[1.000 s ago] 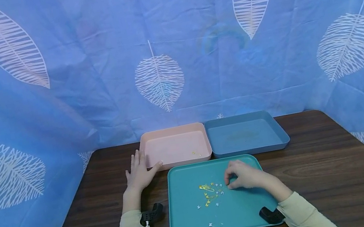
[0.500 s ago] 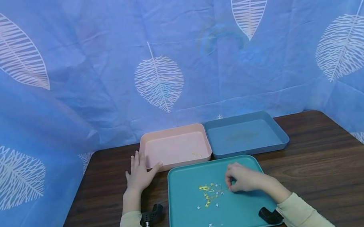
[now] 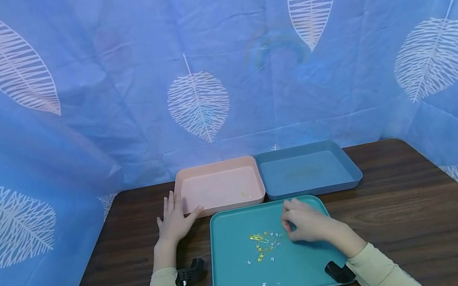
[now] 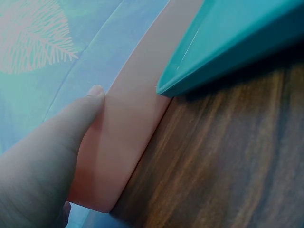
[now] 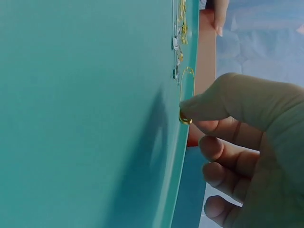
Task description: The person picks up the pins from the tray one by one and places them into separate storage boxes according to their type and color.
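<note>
My right hand (image 3: 304, 221) is over the right half of the teal tray (image 3: 240, 284). Between thumb and forefinger it pinches a gold safety pin (image 5: 186, 76), its loop pointing away from the fingertips in the right wrist view. To the left of this hand, gold and silver safety pins (image 3: 258, 238) lie in a loose cluster on the tray. One silver safety pin (image 3: 271, 284) lies apart near the tray's front edge. My left hand (image 3: 175, 224) rests with spread fingers at the near left corner of the pink tray (image 3: 215, 167), its thumb (image 4: 90, 102) along the rim.
A few small gold pins (image 3: 245, 195) lie in the pink tray near its front right. Beside it stands a blue tray (image 3: 311, 190). All three trays sit close together on the dark wooden table (image 3: 407, 214), with a blue leaf-patterned cloth (image 3: 246, 83) behind.
My right hand has stayed over the same part of the teal tray, shifting slightly and lifting a little at the end. The left hand keeps its place at the pink tray.
</note>
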`<state>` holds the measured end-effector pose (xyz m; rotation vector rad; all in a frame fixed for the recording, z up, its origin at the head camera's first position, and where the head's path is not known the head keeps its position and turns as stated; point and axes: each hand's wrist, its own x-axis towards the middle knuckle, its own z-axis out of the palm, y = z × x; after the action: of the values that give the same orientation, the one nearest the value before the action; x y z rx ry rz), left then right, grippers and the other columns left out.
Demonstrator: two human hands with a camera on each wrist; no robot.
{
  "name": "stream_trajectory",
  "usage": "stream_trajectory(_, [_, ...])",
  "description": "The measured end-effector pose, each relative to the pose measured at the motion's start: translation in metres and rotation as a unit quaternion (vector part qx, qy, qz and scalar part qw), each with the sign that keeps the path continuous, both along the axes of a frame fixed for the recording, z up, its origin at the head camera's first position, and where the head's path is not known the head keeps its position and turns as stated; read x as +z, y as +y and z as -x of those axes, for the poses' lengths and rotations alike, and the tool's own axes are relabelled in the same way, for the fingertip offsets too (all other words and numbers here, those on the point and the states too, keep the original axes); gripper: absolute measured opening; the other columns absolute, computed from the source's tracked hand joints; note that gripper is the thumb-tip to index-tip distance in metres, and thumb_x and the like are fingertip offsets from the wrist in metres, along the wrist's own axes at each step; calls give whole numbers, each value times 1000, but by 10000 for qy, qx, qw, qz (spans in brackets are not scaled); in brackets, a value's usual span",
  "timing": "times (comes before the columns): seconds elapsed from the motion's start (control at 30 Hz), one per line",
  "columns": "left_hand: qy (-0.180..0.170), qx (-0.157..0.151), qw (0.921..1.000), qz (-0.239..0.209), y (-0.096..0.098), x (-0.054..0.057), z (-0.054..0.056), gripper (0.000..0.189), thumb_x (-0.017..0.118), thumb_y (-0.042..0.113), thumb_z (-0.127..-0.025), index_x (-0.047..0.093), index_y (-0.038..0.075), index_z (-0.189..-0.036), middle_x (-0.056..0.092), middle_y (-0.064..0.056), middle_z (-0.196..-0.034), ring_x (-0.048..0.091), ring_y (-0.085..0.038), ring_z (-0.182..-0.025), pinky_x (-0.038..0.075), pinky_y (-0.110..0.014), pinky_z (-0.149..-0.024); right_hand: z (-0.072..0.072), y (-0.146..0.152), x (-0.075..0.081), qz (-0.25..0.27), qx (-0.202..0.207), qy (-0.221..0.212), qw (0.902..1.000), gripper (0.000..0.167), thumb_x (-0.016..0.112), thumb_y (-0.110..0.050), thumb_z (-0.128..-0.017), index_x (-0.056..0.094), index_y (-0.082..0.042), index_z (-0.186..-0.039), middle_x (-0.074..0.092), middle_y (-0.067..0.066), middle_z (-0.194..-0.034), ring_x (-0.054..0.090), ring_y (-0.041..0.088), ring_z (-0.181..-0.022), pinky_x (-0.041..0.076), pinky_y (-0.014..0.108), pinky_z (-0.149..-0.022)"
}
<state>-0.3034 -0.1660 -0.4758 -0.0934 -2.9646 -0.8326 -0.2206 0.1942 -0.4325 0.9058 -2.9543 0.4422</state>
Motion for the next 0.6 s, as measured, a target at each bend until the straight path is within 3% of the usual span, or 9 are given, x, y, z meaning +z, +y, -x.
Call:
stream_trajectory(0.27, [7, 20, 10000, -86, 4, -1, 0, 104, 51, 72, -86, 8, 12, -158, 0, -13, -166, -1, -37, -153, 5, -80, -107, 3, 3, 8, -69, 13, 437, 9990, 33, 76, -9, -75, 49, -23, -62, 43, -7, -83, 32, 12, -76, 28, 26, -67])
stream_trajectory(0.6, [-18, 41, 10000, -33, 1, 1, -1, 104, 51, 72, -86, 6, 13, -158, -3, -11, -166, -3, -37, -153, 5, -80, -107, 21, 0, 15, -55, 113, 711, 9974, 31, 75, -9, -78, 49, -23, -64, 47, -4, -84, 33, 13, -75, 28, 27, -67])
